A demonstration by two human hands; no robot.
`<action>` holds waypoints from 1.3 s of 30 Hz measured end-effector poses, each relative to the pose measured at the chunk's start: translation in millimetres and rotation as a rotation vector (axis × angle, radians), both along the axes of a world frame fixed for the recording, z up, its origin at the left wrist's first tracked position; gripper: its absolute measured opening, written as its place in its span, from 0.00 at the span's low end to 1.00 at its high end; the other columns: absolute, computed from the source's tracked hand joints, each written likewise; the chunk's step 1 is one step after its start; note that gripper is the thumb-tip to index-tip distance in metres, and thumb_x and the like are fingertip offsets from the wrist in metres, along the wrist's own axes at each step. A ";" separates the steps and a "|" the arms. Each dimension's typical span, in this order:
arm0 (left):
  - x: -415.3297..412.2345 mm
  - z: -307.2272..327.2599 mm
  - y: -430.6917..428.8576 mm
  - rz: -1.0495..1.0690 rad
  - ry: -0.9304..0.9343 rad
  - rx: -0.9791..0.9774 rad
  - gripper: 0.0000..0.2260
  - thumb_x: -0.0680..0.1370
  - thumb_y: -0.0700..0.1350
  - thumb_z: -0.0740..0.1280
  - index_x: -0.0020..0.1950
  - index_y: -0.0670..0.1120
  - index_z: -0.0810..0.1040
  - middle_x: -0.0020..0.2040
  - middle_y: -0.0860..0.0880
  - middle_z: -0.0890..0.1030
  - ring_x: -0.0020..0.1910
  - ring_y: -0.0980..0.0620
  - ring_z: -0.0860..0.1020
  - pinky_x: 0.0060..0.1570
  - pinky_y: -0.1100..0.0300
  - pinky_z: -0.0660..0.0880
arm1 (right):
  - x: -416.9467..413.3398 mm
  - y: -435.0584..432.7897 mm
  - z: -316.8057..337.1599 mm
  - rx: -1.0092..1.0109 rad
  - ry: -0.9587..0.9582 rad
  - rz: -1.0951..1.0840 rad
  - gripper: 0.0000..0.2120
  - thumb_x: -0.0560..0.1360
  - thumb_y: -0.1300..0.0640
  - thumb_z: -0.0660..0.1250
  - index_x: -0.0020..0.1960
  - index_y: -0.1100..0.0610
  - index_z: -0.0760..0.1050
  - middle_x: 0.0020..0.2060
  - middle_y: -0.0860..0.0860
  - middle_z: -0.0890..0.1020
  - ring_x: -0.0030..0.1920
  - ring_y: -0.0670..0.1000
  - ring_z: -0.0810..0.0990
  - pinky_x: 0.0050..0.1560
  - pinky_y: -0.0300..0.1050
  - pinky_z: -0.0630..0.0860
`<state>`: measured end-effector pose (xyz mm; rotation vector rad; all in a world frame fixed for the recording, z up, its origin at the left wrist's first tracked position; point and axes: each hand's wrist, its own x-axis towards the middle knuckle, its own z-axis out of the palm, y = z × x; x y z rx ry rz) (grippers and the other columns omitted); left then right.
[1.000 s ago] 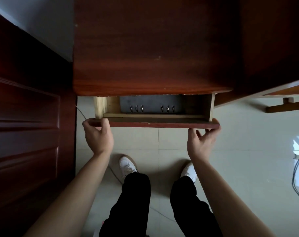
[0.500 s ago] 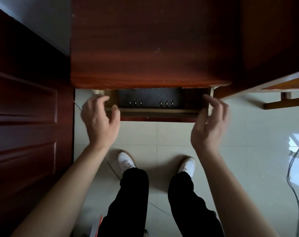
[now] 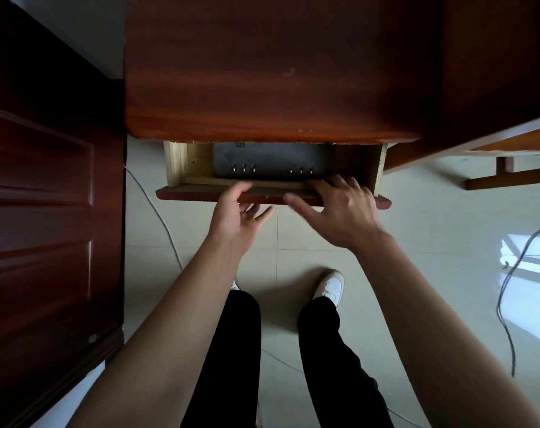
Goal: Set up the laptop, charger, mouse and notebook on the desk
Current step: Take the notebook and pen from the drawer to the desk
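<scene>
1. One notebook [image 3: 271,159], with a dark cover and metal rings, lies flat in the pulled-out drawer [image 3: 176,163] under the table [image 3: 278,72]. Its far part is hidden by the tabletop. Laptop, charger and mouse are not in view.
2. Right hand [image 3: 342,211]: fingers [image 3: 339,182] straight and spread, reaching over the drawer front, tips near the notebook. It holds nothing.
3. Left hand [image 3: 234,220]: relaxed and loose, just below the drawer front, thumb at its edge. It holds nothing.
4. Step, as judged: take the notebook out. Slide the right fingers under the near ringed edge with the thumb on top. Tilt it up and draw it toward the body to clear the tabletop lip. Steady the drawer front with the left hand.
5. Cable [image 3: 157,205] on the floor: mind the feet.
</scene>
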<state>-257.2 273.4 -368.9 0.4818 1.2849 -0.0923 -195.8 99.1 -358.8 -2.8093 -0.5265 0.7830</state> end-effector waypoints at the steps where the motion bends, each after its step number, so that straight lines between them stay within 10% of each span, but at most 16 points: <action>1: 2.7 1.5 -0.3 -0.003 -0.052 -0.024 0.07 0.77 0.36 0.67 0.55 0.42 0.74 0.64 0.37 0.75 0.63 0.43 0.77 0.56 0.43 0.79 | 2.8 3.4 1.1 0.031 0.033 -0.076 0.34 0.76 0.25 0.49 0.68 0.48 0.73 0.62 0.54 0.79 0.63 0.61 0.76 0.61 0.58 0.72; 8: -10.6 4.2 2.0 0.083 -0.137 -0.127 0.11 0.77 0.29 0.62 0.57 0.40 0.73 0.62 0.37 0.78 0.61 0.37 0.78 0.64 0.36 0.73 | 26.3 23.8 -4.2 0.111 0.262 -0.571 0.31 0.79 0.39 0.61 0.75 0.56 0.63 0.67 0.57 0.75 0.66 0.62 0.75 0.62 0.55 0.70; 12: -27.3 -4.6 1.6 0.083 -0.114 -0.163 0.13 0.75 0.29 0.64 0.58 0.40 0.74 0.62 0.36 0.78 0.60 0.36 0.79 0.50 0.35 0.80 | 24.9 28.3 -17.0 0.192 0.367 -0.685 0.39 0.77 0.36 0.64 0.79 0.58 0.57 0.72 0.58 0.70 0.70 0.62 0.71 0.68 0.58 0.71; 17: -50.7 -21.9 -4.0 0.067 0.002 -0.188 0.09 0.74 0.30 0.65 0.50 0.41 0.70 0.58 0.37 0.74 0.60 0.36 0.77 0.38 0.38 0.81 | 22.4 17.6 -27.5 0.338 0.537 -1.026 0.41 0.69 0.31 0.71 0.71 0.56 0.67 0.51 0.49 0.78 0.44 0.50 0.76 0.46 0.47 0.74; 29: -62.4 -27.6 -2.7 0.072 -0.012 -0.215 0.08 0.74 0.32 0.65 0.51 0.40 0.72 0.58 0.37 0.76 0.64 0.36 0.77 0.43 0.34 0.80 | 5.2 4.5 -29.9 0.520 0.681 -1.054 0.32 0.68 0.33 0.74 0.61 0.50 0.67 0.53 0.50 0.79 0.51 0.52 0.80 0.50 0.49 0.81; 39: -69.6 -3.7 1.6 0.215 -0.218 -0.263 0.42 0.67 0.77 0.63 0.70 0.47 0.74 0.68 0.37 0.75 0.66 0.28 0.72 0.61 0.23 0.66 | -11.5 -2.1 -7.6 0.863 0.691 -1.177 0.20 0.81 0.43 0.65 0.67 0.53 0.73 0.56 0.56 0.85 0.52 0.56 0.86 0.51 0.53 0.84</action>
